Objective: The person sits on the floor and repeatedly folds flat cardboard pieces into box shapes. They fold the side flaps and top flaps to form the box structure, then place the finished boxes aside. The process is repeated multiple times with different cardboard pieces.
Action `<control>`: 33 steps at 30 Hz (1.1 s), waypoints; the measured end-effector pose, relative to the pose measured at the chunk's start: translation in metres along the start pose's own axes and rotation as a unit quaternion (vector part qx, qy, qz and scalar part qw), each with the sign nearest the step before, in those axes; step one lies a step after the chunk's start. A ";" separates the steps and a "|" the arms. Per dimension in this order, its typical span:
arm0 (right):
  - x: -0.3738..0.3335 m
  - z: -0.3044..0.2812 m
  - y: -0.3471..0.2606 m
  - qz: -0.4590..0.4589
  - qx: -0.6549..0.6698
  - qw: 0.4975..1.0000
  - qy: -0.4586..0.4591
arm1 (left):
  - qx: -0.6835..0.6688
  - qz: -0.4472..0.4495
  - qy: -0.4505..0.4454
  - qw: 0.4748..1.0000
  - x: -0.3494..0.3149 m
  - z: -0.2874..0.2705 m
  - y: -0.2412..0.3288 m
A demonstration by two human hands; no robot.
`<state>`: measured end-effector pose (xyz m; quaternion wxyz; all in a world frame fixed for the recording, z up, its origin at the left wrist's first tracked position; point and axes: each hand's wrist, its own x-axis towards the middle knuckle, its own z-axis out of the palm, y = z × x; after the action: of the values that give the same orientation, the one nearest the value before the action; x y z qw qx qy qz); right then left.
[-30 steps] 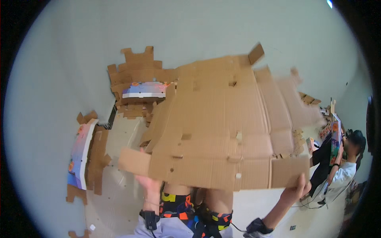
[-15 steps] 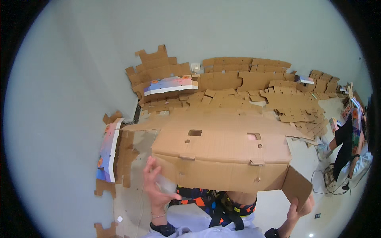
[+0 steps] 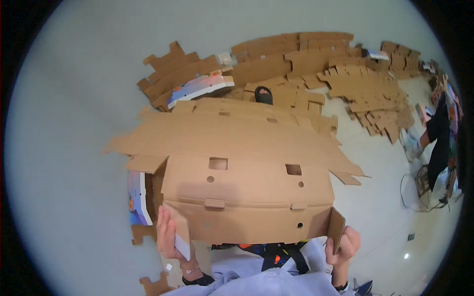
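Note:
A large die-cut cardboard box blank stretches out in front of me, its brown inner side up. Its near panel is bent up along a crease, with small tabs on the fold, and rectangular and round holes pierce the sheet. My left hand holds the left end flap, fingers laid along its outer face; the thumb is hidden. The right end flap is folded toward me, and my right hand grips it with curled fingers. A foot in a dark sandal shows past the far edge of the blank.
Flattened cardboard pieces cover the floor along the wall. Printed box trays stand at the left and the back left. At the far right are another person's legs, with dark cables close by on the pale floor.
My left hand has gone from spread fingers beside the left end to holding its flap, now folded toward me. The blank appears shifted left and tipped in view; the right hand keeps its grip.

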<state>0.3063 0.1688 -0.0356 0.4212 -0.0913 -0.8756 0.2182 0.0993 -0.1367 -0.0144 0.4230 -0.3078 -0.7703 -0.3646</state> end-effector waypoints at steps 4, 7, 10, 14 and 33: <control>-0.001 0.016 0.000 0.013 0.000 1.000 -0.006 | -0.011 -0.026 -0.011 1.000 -0.012 0.001 0.000; 0.002 0.019 0.008 0.002 0.012 1.000 0.004 | -0.092 -0.193 0.076 0.974 -0.040 0.005 0.006; -0.010 0.028 0.018 0.111 0.025 0.991 0.070 | -0.215 -0.411 0.149 0.873 -0.066 0.028 -0.016; -0.028 0.066 0.050 0.193 0.096 0.976 0.037 | -0.163 -0.521 0.022 0.837 -0.071 0.057 -0.009; 0.046 0.221 0.037 0.090 0.054 0.915 -0.390 | -0.024 0.042 -0.694 0.719 0.012 0.221 -0.057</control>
<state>0.1048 0.1502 -0.1422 0.0285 -0.0549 -0.9453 0.3204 -0.0451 0.0161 -0.1044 -0.2220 -0.5167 -0.8254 -0.0490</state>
